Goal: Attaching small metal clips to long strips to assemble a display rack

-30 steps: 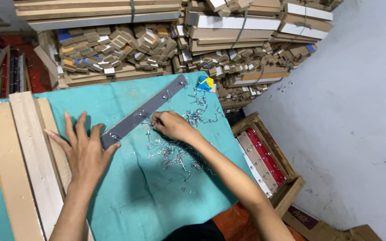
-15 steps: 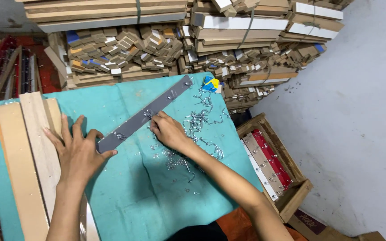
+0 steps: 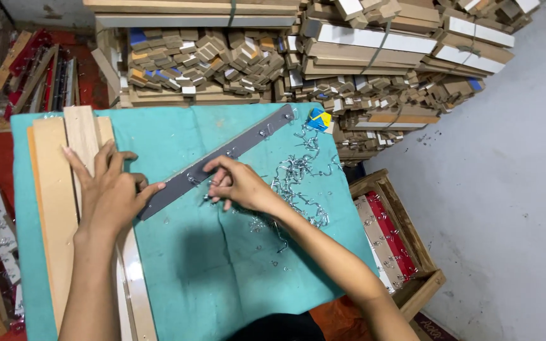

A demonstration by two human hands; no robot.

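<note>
Left hand (image 3: 114, 192), fingers spread flat, pins the lower end of a grey metal strip (image 3: 219, 160) beside pale wooden slats (image 3: 58, 183) at the table's left edge. Right hand (image 3: 238, 183), fingers curled, pinches a small metal hook (image 3: 210, 182) against the strip. Loose hooks (image 3: 298, 170) lie scattered toward the right edge on teal cloth (image 3: 222, 265).

I see a work table covered by a teal cloth (image 3: 222, 265). A long grey strip (image 3: 219, 161) lies slantwise on the cloth, running from near its middle up toward the far right corner. To the right of the strip a loose heap of small metal hooks (image 3: 298, 177) is scattered over the cloth. Along the left side lie pale wooden slats (image 3: 55, 189), side by side and lengthwise. A small blue and yellow packet (image 3: 318, 119) sits at the far right corner.
</note>
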